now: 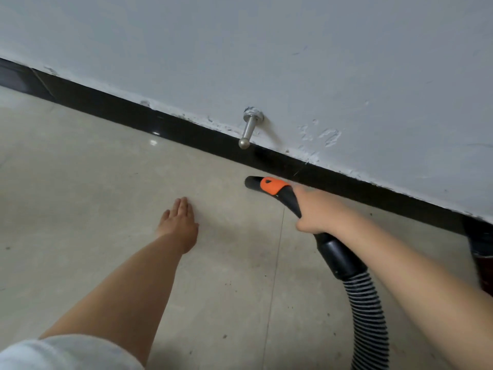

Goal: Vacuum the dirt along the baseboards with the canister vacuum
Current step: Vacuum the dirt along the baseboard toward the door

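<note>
Hands in view are two, and one vacuum handle, one hose, one baseboard and one doorstop. The right hand [318, 213], at about 3 o'clock from the centre of the view, has its grip closed around the curved black plastic vacuum handle with an orange slider [269, 186]; the fingers are wrapped over the bend of the handle and the thumb side is hidden, so how the thumb lies cannot be told. The open end of the handle points toward 9 o'clock and hangs just beside the glossy black baseboard strip [186, 132], which runs from 10 o'clock down to 4 o'clock under the pale blue-grey painted wall [293, 49]. Whether the open end touches the floor cannot be told. From the hand a black cuff leads toward 5 o'clock into the black and grey ribbed flexible hose [369, 316].

The left hand [179, 222], near the centre at about 7 o'clock, has its grip open: the fingers are straight and close together, and it holds nothing, above the beige tiled floor [80, 182]. Small dark specks of dirt [225, 336] lie on the tiles around 5 and 6 o'clock. One silver metal doorstop with a round tip [249, 129] sticks out of the wall at 12 o'clock, just above the baseboard. A white sleeve [58, 353] shows at 7 o'clock.
</note>
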